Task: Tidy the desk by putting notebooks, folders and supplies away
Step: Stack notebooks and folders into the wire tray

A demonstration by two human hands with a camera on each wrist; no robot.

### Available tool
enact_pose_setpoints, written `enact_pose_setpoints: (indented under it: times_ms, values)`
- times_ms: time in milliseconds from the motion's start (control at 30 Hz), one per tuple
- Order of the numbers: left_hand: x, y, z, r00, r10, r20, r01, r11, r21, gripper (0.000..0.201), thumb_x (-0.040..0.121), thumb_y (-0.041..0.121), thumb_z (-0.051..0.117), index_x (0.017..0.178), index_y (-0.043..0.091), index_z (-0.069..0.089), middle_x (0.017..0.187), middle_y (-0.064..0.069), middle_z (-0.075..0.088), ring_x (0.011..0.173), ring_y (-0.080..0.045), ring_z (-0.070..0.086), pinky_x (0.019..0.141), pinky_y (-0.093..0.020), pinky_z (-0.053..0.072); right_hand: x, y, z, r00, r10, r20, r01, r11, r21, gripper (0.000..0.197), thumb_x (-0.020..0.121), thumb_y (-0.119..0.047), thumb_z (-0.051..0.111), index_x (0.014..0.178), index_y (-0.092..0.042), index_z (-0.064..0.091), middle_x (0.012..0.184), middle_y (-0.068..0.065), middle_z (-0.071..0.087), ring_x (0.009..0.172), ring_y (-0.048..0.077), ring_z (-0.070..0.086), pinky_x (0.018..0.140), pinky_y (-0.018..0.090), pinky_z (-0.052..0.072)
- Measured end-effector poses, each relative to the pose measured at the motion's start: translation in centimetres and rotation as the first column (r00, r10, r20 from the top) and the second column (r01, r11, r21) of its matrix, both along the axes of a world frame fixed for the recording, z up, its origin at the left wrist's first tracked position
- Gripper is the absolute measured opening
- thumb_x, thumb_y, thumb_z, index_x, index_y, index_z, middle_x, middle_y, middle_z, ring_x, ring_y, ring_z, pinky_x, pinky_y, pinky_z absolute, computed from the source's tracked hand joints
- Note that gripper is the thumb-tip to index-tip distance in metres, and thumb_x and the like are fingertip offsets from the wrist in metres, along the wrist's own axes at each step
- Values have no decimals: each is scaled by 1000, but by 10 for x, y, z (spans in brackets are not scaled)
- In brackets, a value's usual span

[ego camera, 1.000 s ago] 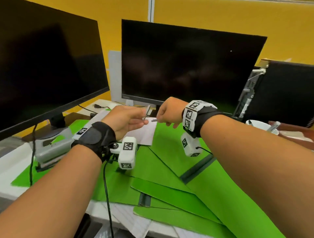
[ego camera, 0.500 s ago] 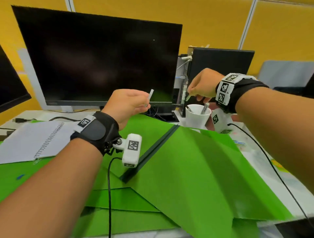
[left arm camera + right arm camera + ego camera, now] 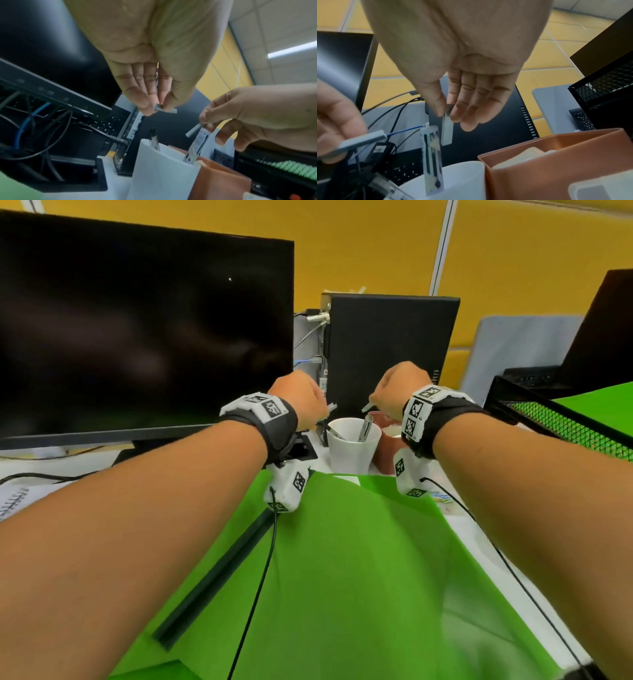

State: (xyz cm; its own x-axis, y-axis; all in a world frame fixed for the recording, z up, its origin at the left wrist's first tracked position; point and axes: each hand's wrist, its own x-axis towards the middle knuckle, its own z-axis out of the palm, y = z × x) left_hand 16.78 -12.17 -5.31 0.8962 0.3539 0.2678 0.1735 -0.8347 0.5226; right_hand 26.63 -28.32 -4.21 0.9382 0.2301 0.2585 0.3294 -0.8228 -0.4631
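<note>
Both my hands hover just above a white cup (image 3: 352, 450) at the back of the desk. My left hand (image 3: 318, 405) pinches a short grey stick (image 3: 165, 108) between thumb and fingertips, left of the cup's mouth. A short white stick (image 3: 447, 130) is pinched by my right hand (image 3: 375, 402) and hangs end-down over the cup. The cup (image 3: 464, 181) holds pens (image 3: 154, 139) and a clear flat case (image 3: 432, 155). Green folders (image 3: 342, 577) lie spread under my arms, and a spiral notebook (image 3: 13, 501) shows at the far left edge.
A brown box (image 3: 385, 450) stands touching the cup's right side. A black mesh tray (image 3: 555, 422) holding a green folder stands at the right. A dark monitor (image 3: 137, 330) and a black computer case (image 3: 387, 347) stand behind, with cables (image 3: 51, 121) beside the case.
The view has swung right, away from the notebook. Both hands moved right with their sticks: the right reached the cup first, then the left came up beside it.
</note>
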Motion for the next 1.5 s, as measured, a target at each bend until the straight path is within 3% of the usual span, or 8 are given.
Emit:
enact_pose_setpoints:
  times_ms: [200, 367, 500, 767, 1033, 1167, 1367, 1500]
  values:
    - [41, -19, -13, 988, 33, -151, 1, 975, 221, 17, 88, 24, 66, 91, 9, 74, 91, -9, 71, 88, -28, 69, 81, -39, 61, 8, 2, -20, 996, -2, -88, -5, 997, -83, 16, 94, -25, 69, 102, -13, 75, 98, 7, 74, 89, 26, 72, 86, 40, 61]
    - [56, -29, -21, 989, 70, -131, -40, 974, 224, 16, 90, 14, 59, 94, 10, 74, 92, -9, 71, 84, -26, 66, 74, -34, 58, 8, -3, -25, 995, 50, -89, -56, 996, -63, 25, 98, -21, 65, 121, -13, 71, 118, 8, 70, 106, 27, 68, 86, 34, 55]
    - [52, -30, -25, 992, 41, -116, -25, 991, 135, 17, 90, 14, 62, 100, 16, 77, 104, -4, 72, 96, -25, 67, 89, -39, 59, 4, -5, -20, 995, 51, -85, -54, 998, -29, 22, 96, -19, 67, 117, -15, 71, 114, 7, 70, 102, 26, 68, 81, 33, 55]
    - [-1, -7, -16, 997, 3, 72, 2, 997, -71, 16, 86, 17, 68, 78, 28, 76, 86, 14, 72, 91, -12, 68, 83, -30, 57, -26, 13, 12, 995, 99, 22, -100, 995, 26, 15, 98, -22, 61, 101, -15, 74, 96, 6, 72, 88, 25, 70, 84, 39, 61]
    - [-109, 51, -13, 977, 113, 182, -87, 985, -147, 9, 86, 20, 71, 87, 25, 79, 80, 14, 72, 74, 3, 63, 60, -15, 45, -99, 59, 42, 955, 295, 32, -294, 955, -32, 20, 94, -24, 61, 97, -8, 73, 91, 14, 74, 82, 35, 73, 78, 50, 64]
    - [-177, 99, -16, 954, 241, 180, -203, 957, -208, 8, 82, 17, 73, 80, 22, 80, 75, 9, 75, 61, -2, 63, 59, -20, 51, -142, 96, 45, 904, 427, -14, -422, 889, -180, 24, 96, -18, 61, 101, 1, 75, 97, 20, 75, 88, 40, 73, 82, 52, 62]
    - [-288, 167, -34, 873, 463, 156, -353, 818, -454, 4, 85, 18, 74, 83, 17, 77, 79, 0, 72, 59, -12, 62, 49, -18, 44, -208, 164, 28, 777, 553, -301, -630, 694, -349, 22, 97, -24, 69, 107, -5, 75, 96, 10, 78, 85, 32, 77, 58, 32, 59]
    - [-341, 204, -44, 787, 601, 138, -467, 727, -504, 6, 86, 19, 74, 89, 15, 77, 89, -1, 74, 66, -16, 67, 50, -18, 45, -255, 213, 3, 688, 638, -345, -717, 527, -456, 34, 95, -30, 72, 118, -5, 72, 107, 9, 76, 92, 28, 76, 70, 35, 63]
